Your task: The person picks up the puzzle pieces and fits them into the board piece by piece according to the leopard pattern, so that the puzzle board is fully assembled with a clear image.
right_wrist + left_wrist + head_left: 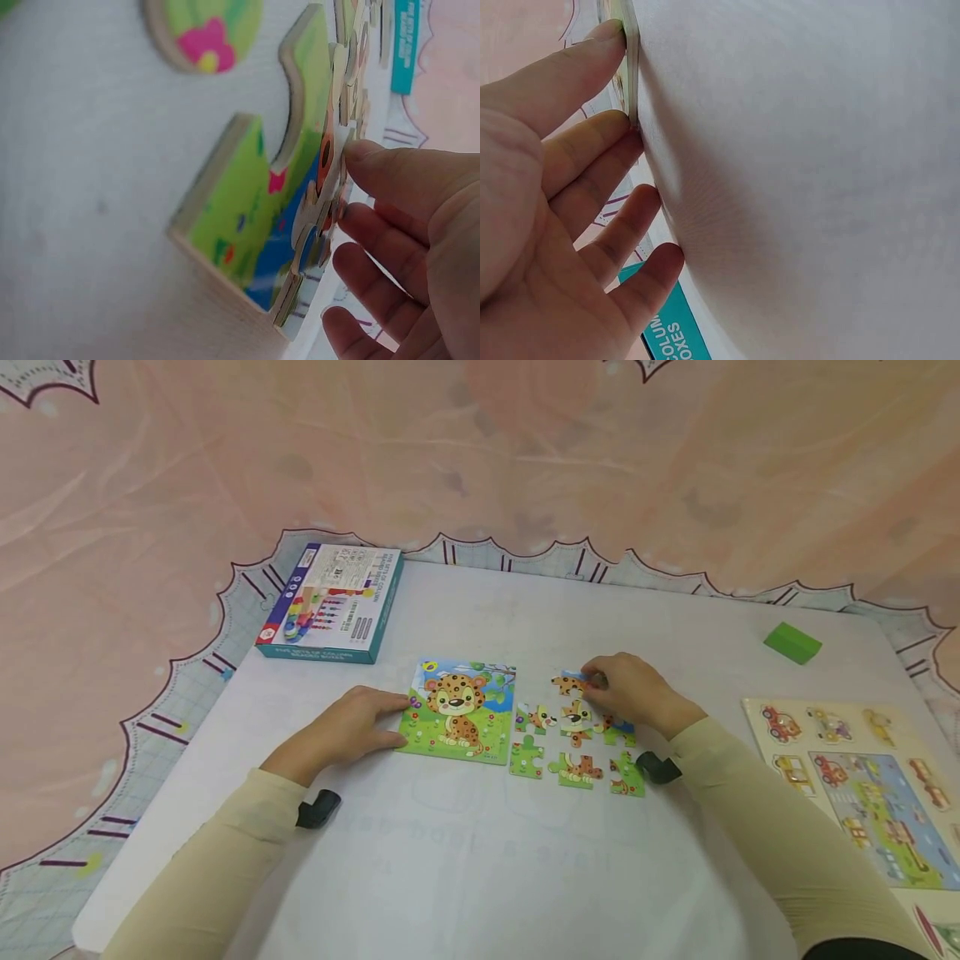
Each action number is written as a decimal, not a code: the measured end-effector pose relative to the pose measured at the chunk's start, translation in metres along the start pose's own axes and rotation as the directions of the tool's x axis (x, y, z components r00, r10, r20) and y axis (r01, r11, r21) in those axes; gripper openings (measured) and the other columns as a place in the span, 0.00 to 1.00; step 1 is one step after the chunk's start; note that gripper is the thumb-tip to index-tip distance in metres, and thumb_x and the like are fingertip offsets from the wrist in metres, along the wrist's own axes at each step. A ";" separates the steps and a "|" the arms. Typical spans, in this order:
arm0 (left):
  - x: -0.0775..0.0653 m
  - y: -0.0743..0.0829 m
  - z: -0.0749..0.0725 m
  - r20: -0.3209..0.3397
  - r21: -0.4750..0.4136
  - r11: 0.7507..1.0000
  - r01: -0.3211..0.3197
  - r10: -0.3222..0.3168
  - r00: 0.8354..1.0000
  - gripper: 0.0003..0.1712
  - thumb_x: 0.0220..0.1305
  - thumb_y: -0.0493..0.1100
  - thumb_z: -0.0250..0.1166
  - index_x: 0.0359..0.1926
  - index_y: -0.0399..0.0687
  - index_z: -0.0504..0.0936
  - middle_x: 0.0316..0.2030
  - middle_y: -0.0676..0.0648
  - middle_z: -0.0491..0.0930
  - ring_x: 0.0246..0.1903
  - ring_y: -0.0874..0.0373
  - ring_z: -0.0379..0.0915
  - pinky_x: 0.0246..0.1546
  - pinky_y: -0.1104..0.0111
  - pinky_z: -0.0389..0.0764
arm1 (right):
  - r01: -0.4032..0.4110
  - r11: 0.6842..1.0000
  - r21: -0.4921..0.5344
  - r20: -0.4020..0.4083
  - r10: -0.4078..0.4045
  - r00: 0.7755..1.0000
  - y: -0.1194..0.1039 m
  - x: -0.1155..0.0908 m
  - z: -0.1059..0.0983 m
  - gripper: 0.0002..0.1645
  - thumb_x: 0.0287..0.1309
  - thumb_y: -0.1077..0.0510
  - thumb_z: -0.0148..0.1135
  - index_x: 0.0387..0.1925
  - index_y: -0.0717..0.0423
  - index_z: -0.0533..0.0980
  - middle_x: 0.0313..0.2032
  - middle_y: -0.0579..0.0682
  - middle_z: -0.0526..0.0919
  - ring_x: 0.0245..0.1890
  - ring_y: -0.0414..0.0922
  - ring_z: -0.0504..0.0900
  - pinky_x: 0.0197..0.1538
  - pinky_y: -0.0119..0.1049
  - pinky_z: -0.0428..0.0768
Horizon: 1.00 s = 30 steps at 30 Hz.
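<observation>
A square leopard picture board (457, 714) lies flat on the white table. My left hand (341, 731) touches its left edge with thumb and fingertips, the fingers fairly straight; the left wrist view shows the thumb (570, 71) at the board's edge. To the right lie several loose wooden jigsaw pieces, with a green corner piece (527, 758), a leopard-face piece (576, 717) and a spotted body piece (579, 770) among them. At the top of this group my right hand (633, 689) pinches a jigsaw piece (572, 683) with spotted orange and blue printing, partly hidden by the fingers.
A flat boxed toy (337, 602) stands at the back left. At the right are a green block (792, 643) and a wooden vehicle puzzle board (780, 760). A patterned cloth (480, 460) hangs behind the table (420, 868).
</observation>
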<state>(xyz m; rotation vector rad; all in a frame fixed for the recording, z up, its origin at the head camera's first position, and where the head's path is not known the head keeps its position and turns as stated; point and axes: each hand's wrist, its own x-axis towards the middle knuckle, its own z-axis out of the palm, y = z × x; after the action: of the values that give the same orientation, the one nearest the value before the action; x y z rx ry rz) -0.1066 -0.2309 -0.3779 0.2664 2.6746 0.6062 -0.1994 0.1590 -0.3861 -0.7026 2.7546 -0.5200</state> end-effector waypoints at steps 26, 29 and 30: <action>-0.001 -0.002 0.000 -0.014 0.022 0.998 -0.051 0.051 0.999 0.35 0.62 0.46 0.72 0.68 0.40 0.74 0.66 0.40 0.73 0.68 0.38 0.61 0.69 0.45 0.61 | 0.024 0.999 -0.032 0.008 -0.023 1.000 -0.008 0.007 0.000 0.25 0.67 0.55 0.64 0.59 0.67 0.76 0.53 0.61 0.83 0.55 0.59 0.78 0.59 0.55 0.76; -0.001 -0.002 0.000 -0.013 0.022 0.999 -0.047 0.047 0.999 0.35 0.62 0.46 0.72 0.68 0.40 0.74 0.66 0.40 0.73 0.68 0.38 0.61 0.69 0.45 0.61 | 0.026 0.999 -0.042 0.013 -0.026 1.000 -0.010 0.009 -0.001 0.25 0.67 0.55 0.64 0.59 0.67 0.76 0.53 0.61 0.83 0.55 0.59 0.78 0.60 0.54 0.76; -0.001 -0.002 0.000 -0.013 0.022 0.999 -0.046 0.046 0.999 0.35 0.62 0.46 0.72 0.68 0.40 0.74 0.66 0.40 0.73 0.68 0.38 0.61 0.69 0.45 0.61 | 0.025 0.999 -0.044 0.015 -0.025 1.000 -0.010 0.009 0.000 0.25 0.67 0.54 0.64 0.59 0.67 0.76 0.53 0.61 0.83 0.55 0.59 0.78 0.60 0.54 0.75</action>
<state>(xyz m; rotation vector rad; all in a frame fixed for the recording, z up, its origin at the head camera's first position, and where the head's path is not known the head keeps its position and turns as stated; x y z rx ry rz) -0.1061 -0.2325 -0.3786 0.3314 2.6956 0.5956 -0.2032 0.1461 -0.3830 -0.7490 2.7551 -0.4584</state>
